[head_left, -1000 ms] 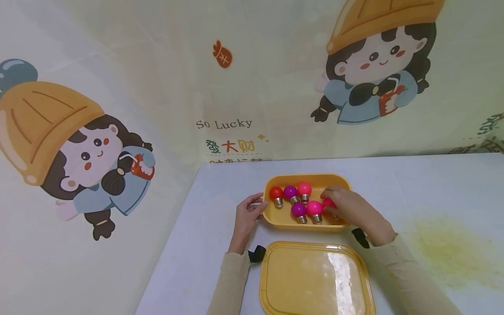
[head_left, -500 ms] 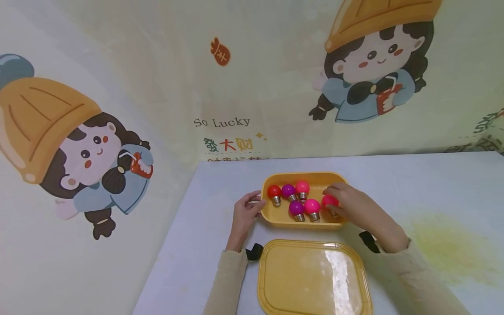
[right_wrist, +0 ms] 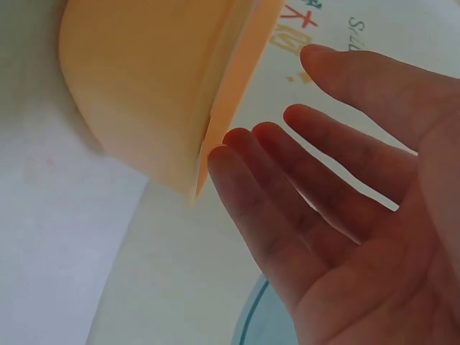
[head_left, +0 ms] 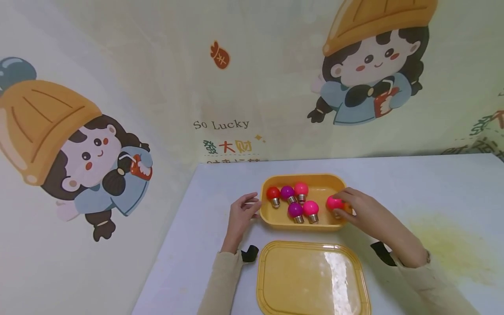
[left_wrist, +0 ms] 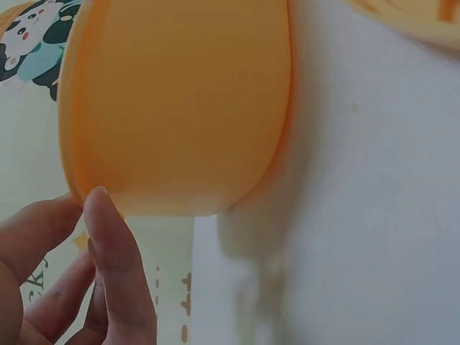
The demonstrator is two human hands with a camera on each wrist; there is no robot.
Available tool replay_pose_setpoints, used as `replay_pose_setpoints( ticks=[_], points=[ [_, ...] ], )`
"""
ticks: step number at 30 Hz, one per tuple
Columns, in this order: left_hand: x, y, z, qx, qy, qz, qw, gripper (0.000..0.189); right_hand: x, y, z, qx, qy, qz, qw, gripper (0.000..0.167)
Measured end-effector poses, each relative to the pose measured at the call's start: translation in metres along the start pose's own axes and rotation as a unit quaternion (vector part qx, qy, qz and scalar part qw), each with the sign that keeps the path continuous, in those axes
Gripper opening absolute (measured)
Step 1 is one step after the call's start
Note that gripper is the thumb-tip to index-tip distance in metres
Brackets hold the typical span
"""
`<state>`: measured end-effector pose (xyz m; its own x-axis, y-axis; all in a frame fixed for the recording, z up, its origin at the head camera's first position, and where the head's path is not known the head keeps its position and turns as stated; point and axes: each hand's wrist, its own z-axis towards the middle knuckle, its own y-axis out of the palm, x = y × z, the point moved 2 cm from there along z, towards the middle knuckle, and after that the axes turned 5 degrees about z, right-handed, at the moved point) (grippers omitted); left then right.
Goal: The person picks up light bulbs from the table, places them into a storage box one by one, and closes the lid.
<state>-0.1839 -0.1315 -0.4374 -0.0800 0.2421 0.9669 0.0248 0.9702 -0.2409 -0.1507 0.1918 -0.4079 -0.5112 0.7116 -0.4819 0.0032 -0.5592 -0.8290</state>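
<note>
A yellow plastic box (head_left: 320, 225) holds several small round light bulbs: a red bulb (head_left: 273, 193), purple bulbs (head_left: 295, 210) and pink bulbs (head_left: 311, 208), all with metal screw bases. My left hand (head_left: 241, 216) pinches the box's left end at the rim, its thumb in front and forefinger behind in the left wrist view. At the opposite end my right hand (head_left: 368, 214) holds nothing; its fingers are spread and lightly bent, fingertips at the rim in the right wrist view. Beside that hand lies a pinkish-red bulb (head_left: 334, 202), its base partly behind the thumb.
A flat yellow lid or tray (head_left: 311, 275) lies on the white table (head_left: 393, 183) in front of the box. Behind the table rises a wall (head_left: 275, 78) printed with cartoon figures. A yellowish stain (head_left: 453, 247) marks the tabletop at right.
My right hand has let go of the pinkish-red bulb and drawn back to the right, onto the box's right end. My left hand has stayed at the left end.
</note>
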Motion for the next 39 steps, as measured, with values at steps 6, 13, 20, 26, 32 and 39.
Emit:
replay_pose_setpoints(
  ticks=[6,13,20,26,32,39],
  points=[
    [-0.002,-0.008,-0.004,-0.014,0.000,0.001,0.9999,0.036,0.005,-0.001,-0.015,0.033,-0.013,0.019,0.9992,0.032],
    [-0.026,-0.019,-0.003,-0.007,-0.010,0.041,0.9991,0.038,0.011,-0.003,-0.030,0.037,0.003,0.056,0.9978,0.028],
    [-0.028,-0.027,-0.014,-0.019,-0.015,0.073,0.9971,0.038,0.014,-0.007,-0.043,0.019,0.045,0.055,0.9973,0.028],
    [-0.029,-0.028,-0.023,-0.039,-0.018,0.108,0.9933,0.036,0.020,-0.005,-0.052,0.007,0.065,0.073,0.9952,0.023],
    [-0.034,-0.028,-0.031,-0.062,-0.027,0.114,0.9912,0.035,0.026,0.003,-0.063,-0.013,0.067,0.118,0.9906,0.021],
    [-0.041,-0.025,-0.039,-0.095,-0.031,0.126,0.9871,0.035,0.032,0.015,-0.073,-0.043,0.070,0.173,0.9815,0.023]
  ],
)
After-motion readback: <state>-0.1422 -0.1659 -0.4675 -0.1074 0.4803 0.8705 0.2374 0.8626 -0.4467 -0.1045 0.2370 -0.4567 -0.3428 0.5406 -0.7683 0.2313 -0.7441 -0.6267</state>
